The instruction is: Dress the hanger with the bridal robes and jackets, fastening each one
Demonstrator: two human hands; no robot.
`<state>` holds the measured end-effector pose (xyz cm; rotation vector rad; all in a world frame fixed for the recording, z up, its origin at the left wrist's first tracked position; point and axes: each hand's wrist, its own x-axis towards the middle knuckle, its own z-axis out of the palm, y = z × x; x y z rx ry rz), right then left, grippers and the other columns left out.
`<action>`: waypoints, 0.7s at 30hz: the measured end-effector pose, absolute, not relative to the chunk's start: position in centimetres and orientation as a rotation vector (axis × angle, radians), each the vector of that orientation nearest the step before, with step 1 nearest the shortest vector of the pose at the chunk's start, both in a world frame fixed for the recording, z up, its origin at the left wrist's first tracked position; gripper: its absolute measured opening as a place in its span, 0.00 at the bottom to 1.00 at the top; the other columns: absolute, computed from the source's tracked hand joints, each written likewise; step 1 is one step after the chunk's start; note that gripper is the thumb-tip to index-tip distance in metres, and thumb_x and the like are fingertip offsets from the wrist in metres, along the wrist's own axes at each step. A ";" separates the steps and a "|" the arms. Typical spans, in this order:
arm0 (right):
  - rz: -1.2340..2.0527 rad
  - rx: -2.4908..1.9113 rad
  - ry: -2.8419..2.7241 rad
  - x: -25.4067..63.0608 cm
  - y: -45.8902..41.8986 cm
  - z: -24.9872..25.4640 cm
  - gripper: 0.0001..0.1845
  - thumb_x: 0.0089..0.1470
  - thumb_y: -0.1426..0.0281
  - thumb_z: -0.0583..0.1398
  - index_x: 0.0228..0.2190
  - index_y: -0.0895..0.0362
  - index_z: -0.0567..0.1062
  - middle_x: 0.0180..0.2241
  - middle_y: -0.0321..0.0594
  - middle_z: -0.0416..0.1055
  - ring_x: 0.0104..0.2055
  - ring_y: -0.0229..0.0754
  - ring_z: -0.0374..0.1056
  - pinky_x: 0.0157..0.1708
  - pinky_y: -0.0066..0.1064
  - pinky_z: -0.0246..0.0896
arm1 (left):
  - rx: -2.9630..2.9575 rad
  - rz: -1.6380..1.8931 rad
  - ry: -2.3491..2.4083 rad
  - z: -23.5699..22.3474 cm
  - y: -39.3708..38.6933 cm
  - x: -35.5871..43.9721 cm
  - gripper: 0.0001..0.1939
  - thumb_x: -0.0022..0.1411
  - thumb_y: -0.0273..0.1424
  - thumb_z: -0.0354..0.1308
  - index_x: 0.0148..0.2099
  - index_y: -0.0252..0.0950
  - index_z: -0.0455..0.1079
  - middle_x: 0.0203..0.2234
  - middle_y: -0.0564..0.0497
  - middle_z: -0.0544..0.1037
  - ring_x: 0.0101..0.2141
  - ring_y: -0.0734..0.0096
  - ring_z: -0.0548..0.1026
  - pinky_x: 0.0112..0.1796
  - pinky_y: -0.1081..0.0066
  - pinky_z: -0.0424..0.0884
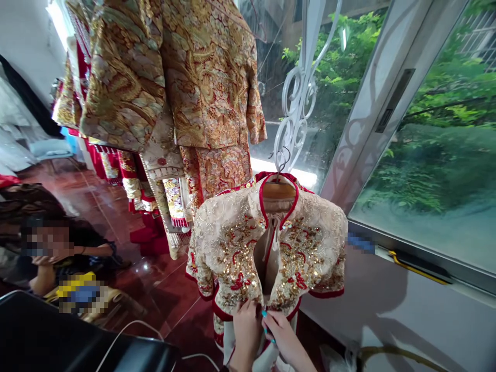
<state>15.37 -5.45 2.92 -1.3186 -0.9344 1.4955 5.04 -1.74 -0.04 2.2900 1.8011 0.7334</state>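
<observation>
Right now both hands work the bottom front edge of the cream, gold-sequinned embroidered jacket with red piping [267, 248], which hangs on a wooden hanger [277, 189] hooked to the white scrolled metal window grille [300, 98] beside the window: the left hand [245, 330] pinches the left hem, the right hand [282, 336] pinches the right front edge, fingers closed on cloth. Probably soft and floppy but weighted by beadwork, with snag-prone sequins, so best held at the piped hem or shoulders. Short sleeves, mandarin collar, front open.
</observation>
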 end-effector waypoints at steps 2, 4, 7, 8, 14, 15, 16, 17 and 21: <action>1.547 -1.327 -0.890 15.1 -5.1 3.1 0.32 0.34 0.38 0.61 0.16 0.54 0.62 0.13 0.27 0.51 0.16 0.29 0.44 0.17 0.25 0.35 | 2.318 0.712 1.770 -0.2 -1.7 4.7 0.14 0.57 0.19 0.50 0.31 0.37 0.76 0.27 0.46 0.80 0.31 0.57 0.79 0.41 0.62 0.72; 1.599 -1.307 -0.807 14.9 -4.5 4.0 0.31 0.34 0.38 0.61 0.17 0.53 0.61 0.10 0.24 0.48 0.13 0.28 0.40 0.16 0.26 0.31 | 2.341 0.710 1.741 -0.2 -1.7 4.4 0.14 0.58 0.20 0.49 0.34 0.38 0.76 0.28 0.46 0.81 0.32 0.57 0.79 0.40 0.63 0.72; 1.598 -1.208 -0.721 15.3 -3.5 7.8 0.29 0.34 0.42 0.63 0.16 0.53 0.60 0.10 0.22 0.47 0.12 0.26 0.38 0.15 0.26 0.29 | 2.335 0.784 1.683 -0.1 -1.5 4.3 0.14 0.62 0.25 0.49 0.43 0.37 0.76 0.37 0.45 0.83 0.36 0.58 0.80 0.40 0.65 0.73; 1.581 -1.161 -0.718 15.7 -3.1 9.7 0.29 0.34 0.44 0.64 0.16 0.54 0.60 0.11 0.22 0.48 0.13 0.25 0.38 0.15 0.25 0.29 | 2.315 0.812 1.677 -0.1 -1.4 4.4 0.15 0.64 0.26 0.48 0.45 0.36 0.75 0.39 0.44 0.83 0.37 0.59 0.81 0.39 0.65 0.73; 1.496 -0.973 -0.812 17.5 -0.4 20.6 0.20 0.44 0.56 0.64 0.20 0.55 0.62 0.14 0.22 0.50 0.16 0.25 0.38 0.17 0.24 0.32 | 2.203 0.814 1.722 1.4 -0.9 5.2 0.15 0.67 0.29 0.45 0.42 0.36 0.74 0.34 0.44 0.83 0.34 0.60 0.81 0.35 0.68 0.72; 1.492 -0.970 -0.811 17.5 0.0 21.6 0.19 0.46 0.57 0.63 0.20 0.55 0.62 0.14 0.21 0.49 0.15 0.25 0.37 0.17 0.25 0.31 | 2.187 0.812 1.724 1.8 -0.8 5.3 0.16 0.68 0.29 0.44 0.42 0.36 0.74 0.32 0.44 0.83 0.34 0.60 0.81 0.35 0.68 0.72; 1.492 -0.969 -0.807 17.5 0.3 22.2 0.18 0.47 0.58 0.63 0.20 0.55 0.62 0.14 0.21 0.49 0.15 0.26 0.37 0.16 0.25 0.31 | 2.170 0.809 1.727 2.1 -0.7 5.3 0.16 0.68 0.29 0.43 0.41 0.36 0.74 0.31 0.44 0.82 0.33 0.60 0.81 0.35 0.67 0.72; 1.496 -0.966 -0.806 17.5 0.4 22.4 0.18 0.47 0.58 0.62 0.20 0.55 0.62 0.13 0.21 0.48 0.15 0.26 0.36 0.16 0.25 0.30 | 2.152 0.815 1.727 2.3 -0.7 5.2 0.17 0.68 0.30 0.43 0.40 0.36 0.74 0.30 0.44 0.82 0.33 0.59 0.81 0.35 0.66 0.72; 1.479 -1.007 -0.816 16.7 -1.0 20.0 0.22 0.44 0.53 0.64 0.21 0.55 0.62 0.14 0.22 0.49 0.16 0.27 0.39 0.16 0.24 0.33 | 2.060 0.916 1.631 0.7 -1.1 4.4 0.17 0.66 0.31 0.43 0.43 0.36 0.74 0.37 0.41 0.82 0.38 0.55 0.81 0.39 0.62 0.74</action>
